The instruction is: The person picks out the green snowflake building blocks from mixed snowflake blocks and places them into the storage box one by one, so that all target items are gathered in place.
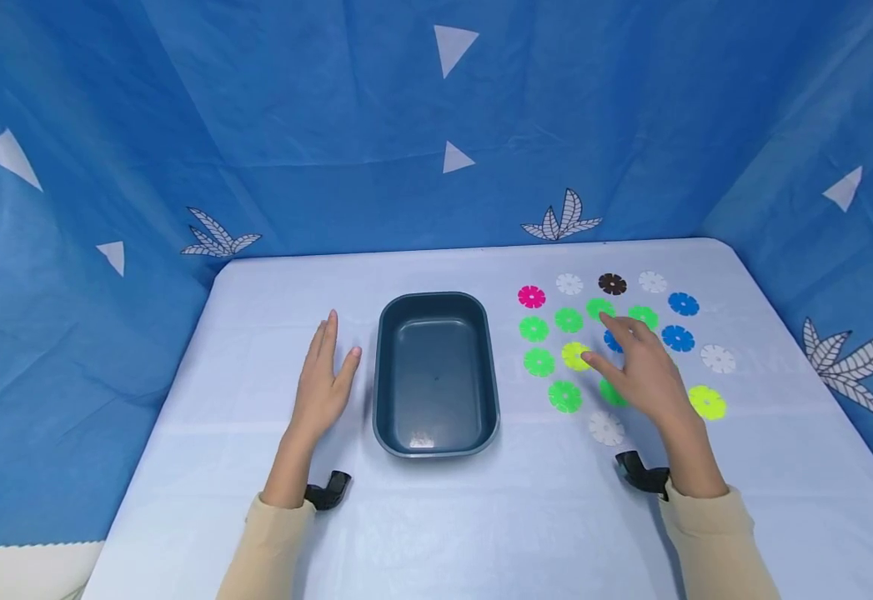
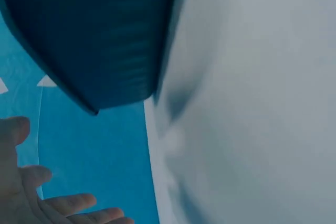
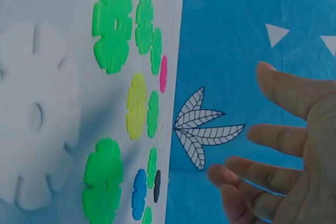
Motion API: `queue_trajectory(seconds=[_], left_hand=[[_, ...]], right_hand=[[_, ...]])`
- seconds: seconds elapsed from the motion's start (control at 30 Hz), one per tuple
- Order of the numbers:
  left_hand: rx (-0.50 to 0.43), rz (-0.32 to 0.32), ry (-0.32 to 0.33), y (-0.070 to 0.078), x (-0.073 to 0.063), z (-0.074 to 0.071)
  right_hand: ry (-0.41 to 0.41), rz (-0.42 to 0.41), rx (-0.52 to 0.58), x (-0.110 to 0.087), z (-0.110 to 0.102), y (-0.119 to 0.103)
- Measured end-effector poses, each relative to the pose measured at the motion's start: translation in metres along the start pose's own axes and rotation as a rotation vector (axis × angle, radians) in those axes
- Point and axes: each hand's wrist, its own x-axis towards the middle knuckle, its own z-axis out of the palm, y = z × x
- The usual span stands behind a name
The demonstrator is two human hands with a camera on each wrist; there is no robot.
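Note:
My left hand (image 1: pixel 320 385) is held to the left of a dark blue-grey plastic tub (image 1: pixel 436 375), fingers extended and thumb apart, with nothing in it. In the left wrist view the tub's side wall (image 2: pixel 94 35) stands above the fingers (image 2: pixel 68 203). Over the flat notched discs hovers my right hand (image 1: pixel 642 367), fingers spread and holding nothing. A yellow disc (image 1: pixel 574 356) lies by its thumb tip, and a green disc (image 1: pixel 600 309) by its index fingertip. Parts of a blue disc (image 1: pixel 613 341) and a lower green disc (image 1: pixel 612 393) are hidden beneath it.
Several more discs lie right of the tub, among them a pink one (image 1: pixel 532 297), a brown one (image 1: pixel 612 284), a white one (image 1: pixel 606 428) and a yellow-green one (image 1: pixel 707 402). A white cloth covers the table (image 1: pixel 436 525). Blue patterned curtains (image 1: pixel 346 125) hang behind and at both sides.

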Motion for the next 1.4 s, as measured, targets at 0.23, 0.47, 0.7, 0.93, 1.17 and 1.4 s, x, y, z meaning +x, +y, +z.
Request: queue_trajectory(seconds=[0.23, 0.47, 0.7, 0.93, 1.17, 1.4], left_hand=[[-0.317, -0.037, -0.039, 0.004, -0.008, 0.016], [-0.644, -0.13, -0.116, 0.009, -0.013, 0.033], [-0.792, -0.132, -0.133, 0.008, -0.016, 0.046], [-0.819, -0.113, -0.141, 0.006, -0.018, 0.055], [-0.818, -0.116, -0.136, 0.005, -0.019, 0.056], [-0.822, -0.122, -0.146, 0.006, -0.019, 0.055]], right_hand=[[-0.208, 0.051, 0.146, -0.007, 0.007, -0.002], [-0.302, 0.074, 0.192, -0.007, 0.02, -0.005], [-0.332, 0.114, 0.185, -0.007, 0.031, -0.006], [-0.307, 0.107, 0.123, -0.007, 0.038, -0.007], [-0.313, 0.109, 0.079, -0.005, 0.041, -0.008], [-0.328, 0.108, 0.045, -0.002, 0.038, -0.008]])
